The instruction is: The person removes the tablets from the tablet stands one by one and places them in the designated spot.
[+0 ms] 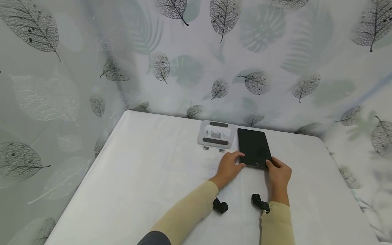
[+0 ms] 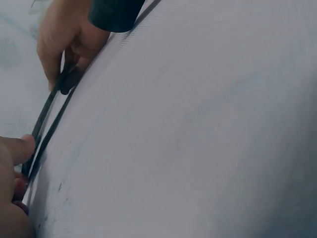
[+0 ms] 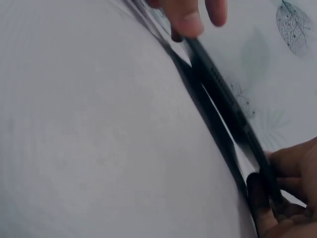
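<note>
A black tablet (image 1: 254,146) lies face up toward the back right of the white table, its dark screen showing. My left hand (image 1: 228,167) pinches its near left corner, index finger over the edge and thumb below. At the near right corner my right hand (image 1: 279,172) grips the tablet with the thumb at the rim. The right wrist view shows the tablet's edge (image 3: 228,99) slightly off the cloth, with a dark shadow beneath. Both hands also appear along that edge in the left wrist view, where the tablet (image 2: 47,106) looks thin and dark.
Just left of the tablet sits a white folding stand (image 1: 216,134) with grey pads. Black wrist cameras (image 1: 259,202) hang at both cuffs. A leaf-patterned curtain (image 1: 196,68) rises behind the white-covered table (image 1: 147,163).
</note>
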A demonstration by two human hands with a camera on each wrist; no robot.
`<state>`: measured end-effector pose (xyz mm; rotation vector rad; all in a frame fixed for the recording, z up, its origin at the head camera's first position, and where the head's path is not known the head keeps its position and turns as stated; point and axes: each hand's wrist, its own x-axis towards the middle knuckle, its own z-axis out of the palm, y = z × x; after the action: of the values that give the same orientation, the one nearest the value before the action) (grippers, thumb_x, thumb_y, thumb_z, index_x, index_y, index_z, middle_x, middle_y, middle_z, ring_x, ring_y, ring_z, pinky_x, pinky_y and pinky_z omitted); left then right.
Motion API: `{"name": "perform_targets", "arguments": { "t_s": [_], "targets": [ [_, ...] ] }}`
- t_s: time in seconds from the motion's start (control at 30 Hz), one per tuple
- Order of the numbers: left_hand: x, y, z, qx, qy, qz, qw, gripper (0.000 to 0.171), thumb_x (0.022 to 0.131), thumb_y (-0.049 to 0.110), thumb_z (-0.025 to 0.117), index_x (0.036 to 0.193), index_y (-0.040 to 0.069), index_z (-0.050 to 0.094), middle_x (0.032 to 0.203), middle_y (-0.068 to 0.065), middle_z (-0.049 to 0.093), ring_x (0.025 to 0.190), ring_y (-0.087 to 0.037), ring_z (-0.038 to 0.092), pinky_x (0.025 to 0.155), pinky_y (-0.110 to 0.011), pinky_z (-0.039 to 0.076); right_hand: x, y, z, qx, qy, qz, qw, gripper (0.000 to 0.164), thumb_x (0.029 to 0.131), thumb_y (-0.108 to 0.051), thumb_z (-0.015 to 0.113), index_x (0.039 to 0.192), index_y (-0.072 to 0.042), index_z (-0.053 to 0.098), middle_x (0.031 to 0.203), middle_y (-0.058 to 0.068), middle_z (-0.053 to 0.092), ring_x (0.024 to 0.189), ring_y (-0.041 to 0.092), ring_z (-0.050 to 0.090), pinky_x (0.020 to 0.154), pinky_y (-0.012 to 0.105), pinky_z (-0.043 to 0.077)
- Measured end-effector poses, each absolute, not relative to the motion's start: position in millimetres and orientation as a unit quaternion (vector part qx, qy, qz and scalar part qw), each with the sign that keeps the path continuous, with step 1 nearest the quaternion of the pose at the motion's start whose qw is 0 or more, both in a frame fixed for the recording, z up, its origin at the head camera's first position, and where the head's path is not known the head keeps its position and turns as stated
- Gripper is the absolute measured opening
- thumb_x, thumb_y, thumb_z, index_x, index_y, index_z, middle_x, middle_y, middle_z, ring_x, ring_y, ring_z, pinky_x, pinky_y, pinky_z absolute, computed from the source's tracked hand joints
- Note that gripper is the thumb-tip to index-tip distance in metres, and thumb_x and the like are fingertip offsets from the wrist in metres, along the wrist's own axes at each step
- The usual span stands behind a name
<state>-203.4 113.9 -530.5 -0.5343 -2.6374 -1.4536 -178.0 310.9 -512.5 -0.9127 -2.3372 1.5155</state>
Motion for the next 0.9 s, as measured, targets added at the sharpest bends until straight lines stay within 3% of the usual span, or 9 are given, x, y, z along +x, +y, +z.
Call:
{"name": "perform_targets", "arguments": {
  "t_s": [0.23, 0.43, 0.7, 0.77, 0.9],
  "targets": [
    [-203.6, 117.0, -527.7, -0.159, -0.896, -0.409, 0.061, 0.04, 0.086, 0.022, 0.083, 0.124, 0.02, 0.072, 0.091, 0.001, 0.071, 0.085, -0.01, 0.056, 0.076, -0.021, 0.048, -181.7, 304.7, -520.5, -0.257, -0.842, 0.433, 0.194, 0.039, 0.097, -0.015, 0.069, 0.134, -0.004, 0.067, 0.135, 0.017, 0.067, 0.131, 0.034, 0.061, 0.111, 0.046, 0.047],
    [-205.0, 113.4, -529.1, -0.149, -0.904, -0.396, 0.066, 0.04, 0.086, 0.021, 0.082, 0.124, 0.018, 0.072, 0.105, 0.001, 0.076, 0.094, -0.014, 0.062, 0.082, -0.024, 0.052, -182.7, 300.2, -524.5, -0.268, -0.849, 0.41, 0.199, 0.041, 0.092, -0.016, 0.076, 0.131, -0.004, 0.069, 0.128, 0.017, 0.071, 0.12, 0.036, 0.067, 0.106, 0.048, 0.05],
    [-206.2, 110.4, -533.7, -0.149, -0.896, -0.406, 0.099, 0.038, 0.084, 0.019, 0.084, 0.121, 0.017, 0.073, 0.106, 0.001, 0.078, 0.096, -0.015, 0.063, 0.084, -0.023, 0.053, -186.3, 297.2, -525.9, -0.27, -0.849, 0.405, 0.205, 0.038, 0.094, -0.018, 0.073, 0.127, -0.001, 0.071, 0.126, 0.018, 0.072, 0.118, 0.036, 0.067, 0.102, 0.049, 0.05],
    [-207.0, 110.2, -533.6, -0.151, -0.89, -0.419, 0.101, 0.036, 0.085, 0.019, 0.082, 0.12, 0.016, 0.074, 0.107, 0.0, 0.077, 0.096, -0.015, 0.063, 0.084, -0.023, 0.053, -187.0, 296.7, -525.6, -0.269, -0.847, 0.405, 0.216, 0.036, 0.096, -0.021, 0.07, 0.126, -0.002, 0.072, 0.124, 0.018, 0.073, 0.114, 0.033, 0.067, 0.098, 0.043, 0.051],
    [-208.9, 107.3, -529.3, -0.144, -0.852, -0.498, 0.074, 0.031, 0.093, 0.021, 0.074, 0.123, 0.012, 0.073, 0.109, -0.004, 0.075, 0.097, -0.017, 0.063, 0.083, -0.024, 0.051, -189.9, 295.6, -523.3, -0.272, -0.796, 0.473, 0.263, 0.034, 0.098, -0.027, 0.066, 0.122, -0.003, 0.074, 0.112, 0.007, 0.075, 0.098, 0.014, 0.064, 0.084, 0.021, 0.046]
  ]
}}
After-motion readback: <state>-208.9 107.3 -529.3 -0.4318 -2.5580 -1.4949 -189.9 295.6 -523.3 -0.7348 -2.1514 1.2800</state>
